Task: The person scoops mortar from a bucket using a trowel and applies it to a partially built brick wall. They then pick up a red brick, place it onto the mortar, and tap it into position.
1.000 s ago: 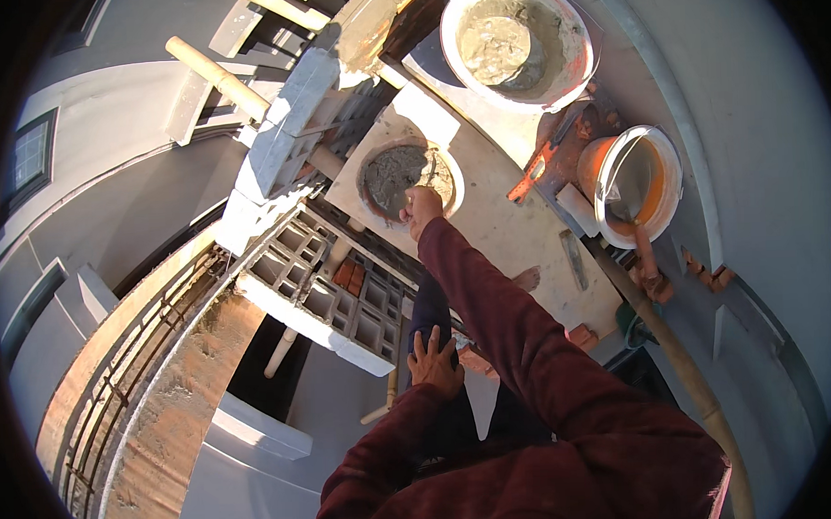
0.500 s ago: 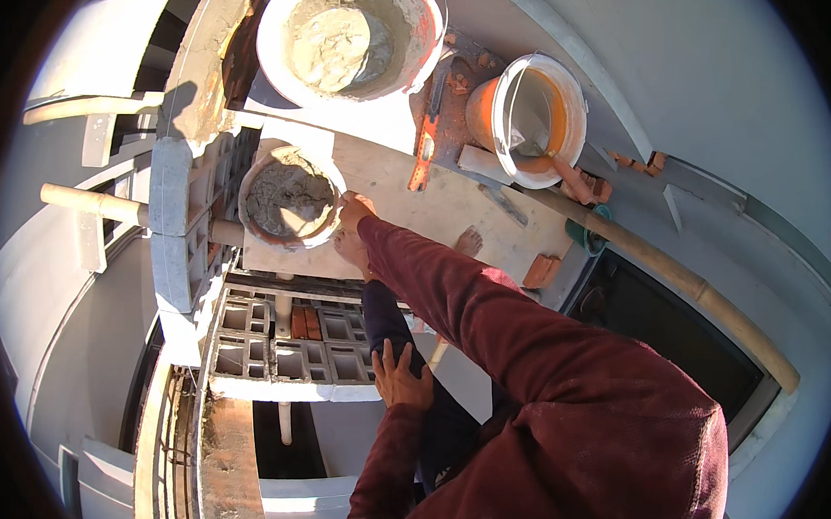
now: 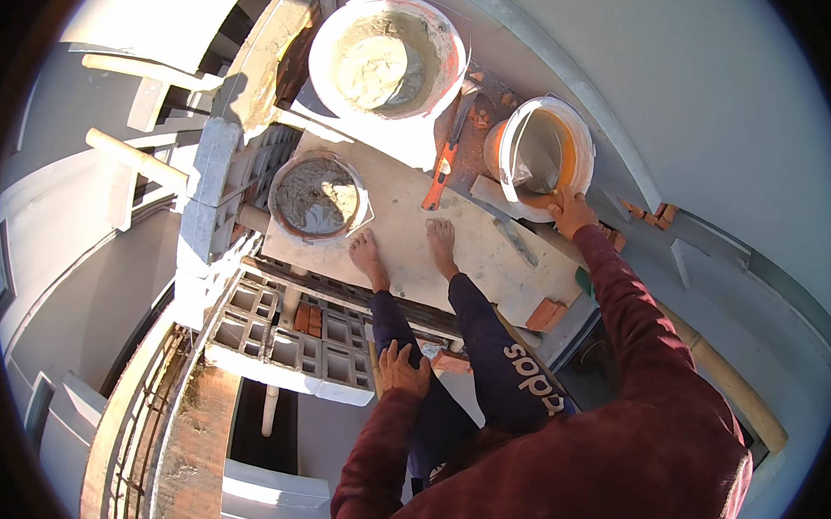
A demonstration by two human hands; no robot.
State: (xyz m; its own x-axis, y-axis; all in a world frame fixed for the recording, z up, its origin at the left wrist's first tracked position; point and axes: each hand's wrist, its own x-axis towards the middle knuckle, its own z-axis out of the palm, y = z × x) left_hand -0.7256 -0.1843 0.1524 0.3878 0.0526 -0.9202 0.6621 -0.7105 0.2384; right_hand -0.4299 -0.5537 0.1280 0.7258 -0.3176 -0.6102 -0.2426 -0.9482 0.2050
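Observation:
My right hand (image 3: 574,215) reaches out to the far right, its fingers hooked over the near rim of an orange-and-white bucket (image 3: 587,144). The bucket's wire handle stands across its mouth, and something pale grey shows inside. My left hand (image 3: 404,370) rests on my left knee, holding nothing, fingers apart. A smaller bucket of wet grey mortar (image 3: 317,197) sits on the board ahead of my left foot, out of reach of both hands. Behind it stands a large white tub (image 3: 320,61), with paler mortar inside. An orange-handled saw (image 3: 444,162) lies between tub and orange bucket.
My bare feet stand on a pale board (image 3: 401,251). A flat grey strip (image 3: 516,242) and a red brick (image 3: 546,315) lie on its right side. Hollow blocks (image 3: 243,311) line the left, beside a drop. A bamboo pole (image 3: 731,377) runs along the right wall.
My right hand has left the smaller mortar bucket and moved right to the orange-and-white bucket's rim. The left hand stays on the knee. The view has shifted, and both feet now show fully.

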